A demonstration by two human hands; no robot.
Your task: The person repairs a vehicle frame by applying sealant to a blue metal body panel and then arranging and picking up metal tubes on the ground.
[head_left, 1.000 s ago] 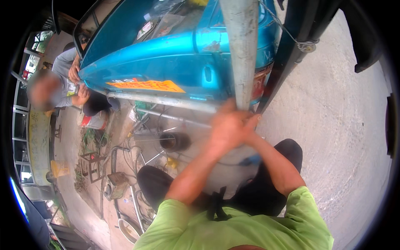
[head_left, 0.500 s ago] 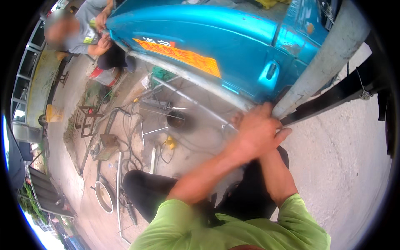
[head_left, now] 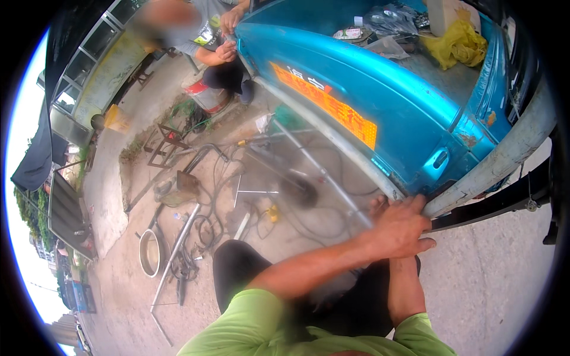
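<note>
My left hand (head_left: 401, 228) reaches across my right forearm to the corner of a grey metal pipe frame (head_left: 350, 157) beside a blue vehicle's side panel (head_left: 409, 127). Its fingers curl over the corner, and the thumb sticks out to the right. Mostly hidden beneath it is my right hand (head_left: 377, 205); only some bent fingers show beyond the left wrist, and what they hold cannot be seen. A thicker grey pipe (head_left: 504, 163) rises to the right from this corner. An orange lettered sticker (head_left: 332, 110) is on the blue panel.
At the far end of the panel a person (head_left: 217, 38) has both hands on its corner. Cables, a steel tube (head_left: 317, 166), a T-shaped rod (head_left: 255, 191), a dark bucket (head_left: 298, 193) and a pale basin (head_left: 142, 254) lie left of my knees. A yellow bag (head_left: 457, 44) lies in the vehicle's bed.
The view has turned, so the scene sits farther right and lower, with more of the vehicle's bed showing. Both my hands stay at the pipe corner, the left still over the right.
</note>
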